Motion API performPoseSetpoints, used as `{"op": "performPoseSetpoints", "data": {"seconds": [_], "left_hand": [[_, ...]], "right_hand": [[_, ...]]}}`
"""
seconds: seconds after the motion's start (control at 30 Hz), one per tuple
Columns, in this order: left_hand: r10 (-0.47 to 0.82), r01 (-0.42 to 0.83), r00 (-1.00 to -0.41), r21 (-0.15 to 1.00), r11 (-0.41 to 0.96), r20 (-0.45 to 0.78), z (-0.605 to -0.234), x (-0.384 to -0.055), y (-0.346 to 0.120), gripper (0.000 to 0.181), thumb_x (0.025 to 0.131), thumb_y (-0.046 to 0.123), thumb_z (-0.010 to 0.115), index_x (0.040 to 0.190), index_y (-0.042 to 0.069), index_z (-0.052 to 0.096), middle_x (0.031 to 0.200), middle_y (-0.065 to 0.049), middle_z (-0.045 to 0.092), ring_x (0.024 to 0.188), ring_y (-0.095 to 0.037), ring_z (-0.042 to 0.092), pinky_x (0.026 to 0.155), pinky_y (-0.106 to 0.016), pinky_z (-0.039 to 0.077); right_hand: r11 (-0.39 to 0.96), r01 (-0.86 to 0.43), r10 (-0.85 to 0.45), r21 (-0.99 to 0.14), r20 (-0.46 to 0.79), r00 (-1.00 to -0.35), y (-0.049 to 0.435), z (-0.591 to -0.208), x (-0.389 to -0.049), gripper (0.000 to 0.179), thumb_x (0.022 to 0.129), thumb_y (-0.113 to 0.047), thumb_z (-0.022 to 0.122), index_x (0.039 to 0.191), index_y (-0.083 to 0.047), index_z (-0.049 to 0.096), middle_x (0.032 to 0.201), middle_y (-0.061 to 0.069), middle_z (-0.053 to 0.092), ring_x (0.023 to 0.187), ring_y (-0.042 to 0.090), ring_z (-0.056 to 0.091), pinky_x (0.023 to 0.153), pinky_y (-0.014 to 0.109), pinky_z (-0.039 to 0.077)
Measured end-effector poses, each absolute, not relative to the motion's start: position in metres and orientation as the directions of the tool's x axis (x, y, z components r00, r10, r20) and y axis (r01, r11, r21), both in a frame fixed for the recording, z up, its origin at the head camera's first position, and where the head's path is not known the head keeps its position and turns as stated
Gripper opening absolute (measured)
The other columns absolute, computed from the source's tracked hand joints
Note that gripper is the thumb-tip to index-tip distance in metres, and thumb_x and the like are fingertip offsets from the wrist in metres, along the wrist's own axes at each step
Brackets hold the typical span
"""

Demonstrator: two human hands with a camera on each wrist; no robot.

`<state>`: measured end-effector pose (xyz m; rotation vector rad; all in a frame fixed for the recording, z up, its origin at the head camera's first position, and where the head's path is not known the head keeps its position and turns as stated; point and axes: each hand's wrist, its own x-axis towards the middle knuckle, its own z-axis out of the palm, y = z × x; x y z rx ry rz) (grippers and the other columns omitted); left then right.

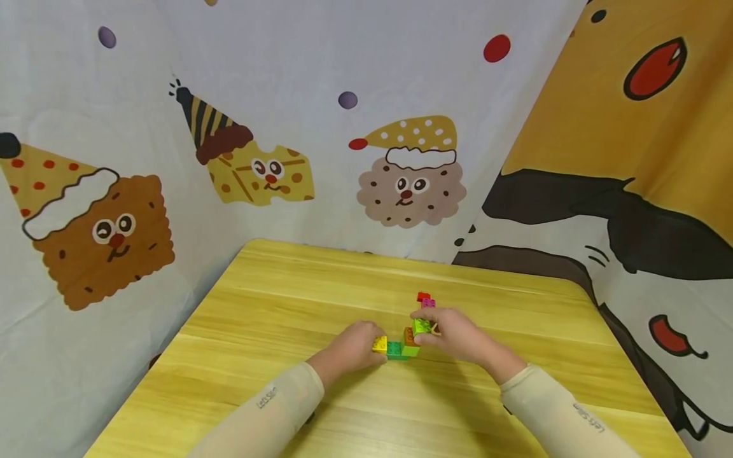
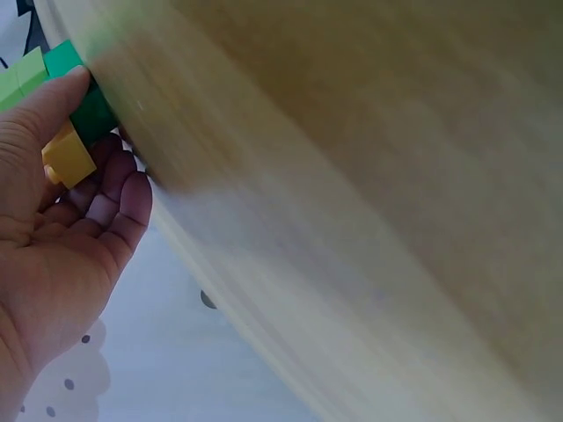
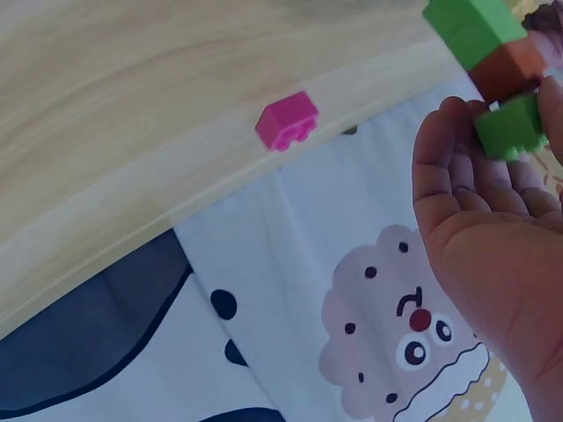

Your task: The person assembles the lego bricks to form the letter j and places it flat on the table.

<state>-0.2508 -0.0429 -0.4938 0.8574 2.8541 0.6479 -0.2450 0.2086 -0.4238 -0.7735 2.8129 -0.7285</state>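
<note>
At the table's middle, my left hand (image 1: 355, 346) grips the left end of a small toy building-brick assembly. A yellow brick (image 1: 380, 344) and a dark green brick (image 1: 395, 350) lie by its fingers. In the left wrist view the thumb presses on the dark green brick (image 2: 92, 114). Next to that, an orange brick (image 1: 409, 336) tops a light green brick (image 1: 410, 350). My right hand (image 1: 455, 331) pinches a lime green brick (image 1: 421, 326), close against the orange brick (image 3: 508, 70); whether the two are joined I cannot tell.
Just beyond the right hand are a pink brick (image 1: 428, 303) and a red brick (image 1: 423, 296). The wooden table (image 1: 303, 280) has its far edge against a cloth backdrop (image 1: 321, 38) printed with cartoon snacks.
</note>
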Motion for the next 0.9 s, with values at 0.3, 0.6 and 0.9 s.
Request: {"op": "performPoseSetpoints", "data": {"seconds": [0.3,0.6,0.9], "left_hand": [[0.552,0.513,-0.833,0.434,0.741,0.042,-0.494,-0.25,-0.043,0.032,0.087,0.028,0.089,0.108,0.006,0.078,0.093,0.001,0.073,0.074,-0.005,0.052,0.065,-0.018,0.047],[0.566,0.532,-0.822,0.43,0.73,0.058,-0.493,-0.25,-0.043,0.028,0.088,0.027,0.089,0.104,0.007,0.077,0.091,0.002,0.072,0.073,-0.004,0.052,0.064,-0.017,0.046],[0.561,0.529,-0.825,0.441,0.725,0.068,-0.495,-0.251,-0.045,0.025,0.088,0.027,0.089,0.1,0.008,0.077,0.092,0.002,0.073,0.074,-0.004,0.053,0.065,-0.017,0.047]], "right_hand": [[0.744,-0.509,-0.537,-0.433,0.068,-0.841,0.199,-0.43,-0.24,0.047,0.095,-0.024,0.083,0.135,-0.005,0.07,0.115,0.003,0.078,0.091,0.01,0.068,0.082,0.035,0.064],[0.766,-0.49,-0.512,-0.417,0.064,-0.856,0.192,-0.441,-0.235,0.052,0.096,-0.023,0.08,0.142,-0.005,0.065,0.113,0.002,0.076,0.09,0.009,0.065,0.084,0.034,0.063],[0.79,-0.456,-0.476,-0.411,0.059,-0.878,0.186,-0.457,-0.23,0.059,0.1,-0.023,0.075,0.153,-0.009,0.052,0.141,0.012,0.067,0.125,0.027,0.068,0.107,0.05,0.057]]}}
